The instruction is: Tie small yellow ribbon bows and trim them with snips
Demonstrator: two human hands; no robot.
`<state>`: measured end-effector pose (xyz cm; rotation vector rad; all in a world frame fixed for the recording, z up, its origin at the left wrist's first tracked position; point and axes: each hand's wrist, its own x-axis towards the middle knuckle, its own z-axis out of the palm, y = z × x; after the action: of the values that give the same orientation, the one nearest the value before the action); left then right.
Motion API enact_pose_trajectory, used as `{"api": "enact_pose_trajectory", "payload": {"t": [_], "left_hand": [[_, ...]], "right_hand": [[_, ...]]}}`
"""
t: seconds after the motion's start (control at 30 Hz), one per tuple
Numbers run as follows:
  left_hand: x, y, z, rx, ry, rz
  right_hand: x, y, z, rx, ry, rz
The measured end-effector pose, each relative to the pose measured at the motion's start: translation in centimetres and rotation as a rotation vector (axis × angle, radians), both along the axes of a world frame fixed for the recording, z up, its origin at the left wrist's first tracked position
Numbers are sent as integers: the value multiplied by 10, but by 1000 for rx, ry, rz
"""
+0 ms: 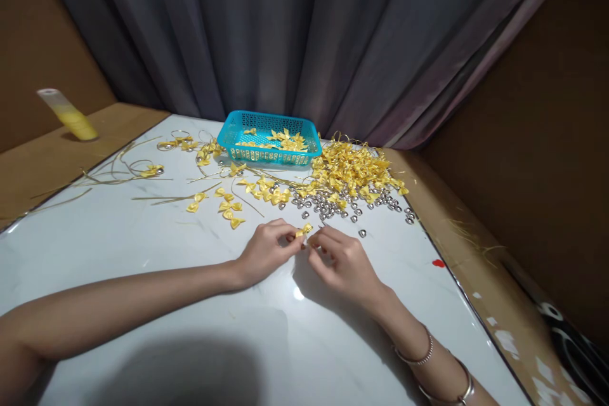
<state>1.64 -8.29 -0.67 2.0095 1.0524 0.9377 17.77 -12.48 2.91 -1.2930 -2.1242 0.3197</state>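
Note:
A small yellow ribbon bow [304,229] is pinched between the thumb and fingertips of my left hand [266,250]. Close beside it, on the right, my right hand [346,266] has its fingers drawn together; whatever may be in them is too small to name. Beyond my hands lie loose yellow bows [229,206] and scattered silver heart-shaped pieces [328,204]. At the back right is a heap of yellow bows with gold cords [354,165].
A turquoise basket [271,157] with some bows stands at the back of the white tabletop [190,330]. Gold cords [137,179] stretch across the left. A tube with yellow contents [71,117] stands far left; scissors [566,336] lie at right, near a red piece [438,263].

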Motion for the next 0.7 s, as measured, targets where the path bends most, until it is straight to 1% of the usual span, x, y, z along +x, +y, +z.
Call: {"api": "enact_pose_trajectory", "payload": {"t": [0.03,0.1,0.13,0.2,0.27,0.37,0.43,0.5,0.6,0.7], "left_hand": [[0,0,0,-6,-5,-2],[0,-1,1,-11,-7,-2],[0,-1,2,-7,-6,-2],[0,-2,2,11,-5,0],[0,-2,2,26,-4,-1],[0,-1,1,32,-8,-7],[0,-1,0,36,-12,-8],[0,-1,-1,39,-16,-6],[-1,-2,-2,47,-23,-11],[-1,-2,-2,55,-19,-19]], "right_hand": [[-1,1,0,-115,114,-75],[-1,4,0,-424,362,-202],[-1,6,0,-579,481,-243],[1,9,1,-818,703,-268],[3,10,2,-950,897,-222],[6,11,2,-1104,1081,-127],[7,11,3,-1184,1105,-107],[7,12,3,-1224,1084,-106],[5,12,4,-1208,1033,-118],[2,11,2,-1097,935,-188]]}}
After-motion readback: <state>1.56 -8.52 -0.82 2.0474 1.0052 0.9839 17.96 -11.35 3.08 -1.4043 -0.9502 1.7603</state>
